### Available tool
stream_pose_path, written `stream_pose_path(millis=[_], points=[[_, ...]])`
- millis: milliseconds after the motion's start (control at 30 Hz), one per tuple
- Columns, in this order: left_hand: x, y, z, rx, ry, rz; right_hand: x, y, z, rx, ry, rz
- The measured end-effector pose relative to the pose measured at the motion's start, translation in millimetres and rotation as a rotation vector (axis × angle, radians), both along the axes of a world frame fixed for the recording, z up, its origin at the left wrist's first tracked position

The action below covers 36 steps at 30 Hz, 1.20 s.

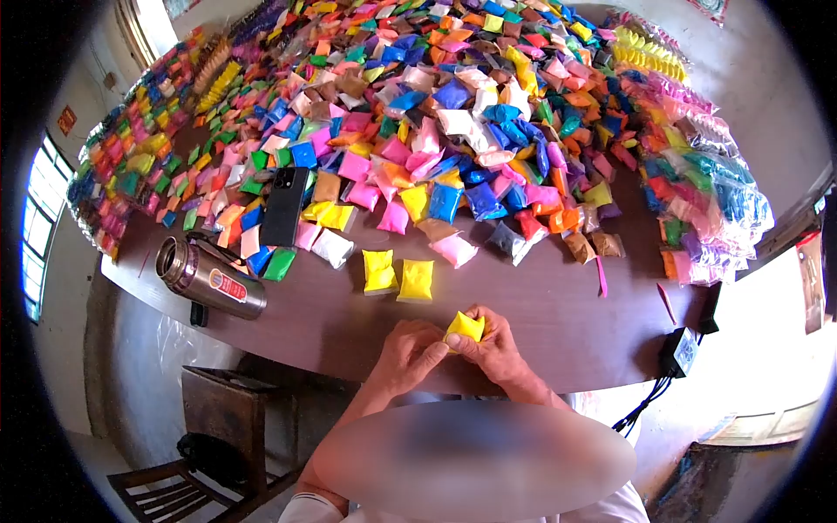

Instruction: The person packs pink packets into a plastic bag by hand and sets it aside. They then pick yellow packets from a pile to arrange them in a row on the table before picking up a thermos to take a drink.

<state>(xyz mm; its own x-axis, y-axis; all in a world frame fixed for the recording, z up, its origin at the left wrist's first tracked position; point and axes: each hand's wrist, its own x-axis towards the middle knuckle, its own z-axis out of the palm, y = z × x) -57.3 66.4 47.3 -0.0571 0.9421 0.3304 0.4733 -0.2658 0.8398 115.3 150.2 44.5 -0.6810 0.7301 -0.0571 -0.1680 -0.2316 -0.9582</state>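
A small, puffy yellow packet [466,326] is between my two hands, just above the front part of the table. My right hand [497,349] pinches it from the right, thumb in front and fingers behind. At its lower left edge, the thumb and curled fingers of my left hand [410,356] close on the packet; part of that grip is hidden. Two more yellow packets, a left one [379,272] and a right one [416,281], lie side by side on the table just beyond my hands.
A large heap of coloured packets [453,122] covers the back of the brown table [323,318]. A black phone [284,207] rests on the heap's left front. A steel flask [214,277] lies at left. Bagged packets [711,196] and a black boxy device [678,353] are at right.
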Motion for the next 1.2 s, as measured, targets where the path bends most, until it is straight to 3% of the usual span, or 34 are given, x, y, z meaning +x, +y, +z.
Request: stream_pose_path(millis=[100,167,200,333,467,633,700,800,867,1100,1200], points=[[0,-3,3,-0.051,-0.065,0.004,-2,-2,7,0.058,-0.029,-0.038],[-1,-5,3,-0.117,-0.136,0.014,0,-4,10,-0.213,0.166,-0.011],[-1,-6,3,-0.184,-0.208,0.022,1,-5,9,-0.212,0.168,-0.011],[3,-4,-2,-0.049,-0.192,0.095,-2,-8,-5,0.008,0.093,-0.056],[0,-6,5,-0.108,0.048,0.003,1,-11,-11,0.218,-0.01,-0.123],[2,-4,-2,-0.026,0.056,0.055,-3,-14,1,0.148,-0.005,-0.166],[0,-4,-1,-0.118,0.048,0.02,-4,-13,0,0.115,-0.001,-0.19],[0,-4,-2,-0.096,0.031,0.011,-4,-10,-4,0.274,-0.137,-0.148],[1,-6,-3,-0.088,0.019,0.037,-4,-1,10,-0.009,-0.141,-0.002],[2,-2,0,-0.068,0.148,-0.042,1,1,7,0.13,-0.068,0.031],[5,-1,-2,-0.028,0.101,0.039,1,1,3,0.083,-0.019,0.004]])
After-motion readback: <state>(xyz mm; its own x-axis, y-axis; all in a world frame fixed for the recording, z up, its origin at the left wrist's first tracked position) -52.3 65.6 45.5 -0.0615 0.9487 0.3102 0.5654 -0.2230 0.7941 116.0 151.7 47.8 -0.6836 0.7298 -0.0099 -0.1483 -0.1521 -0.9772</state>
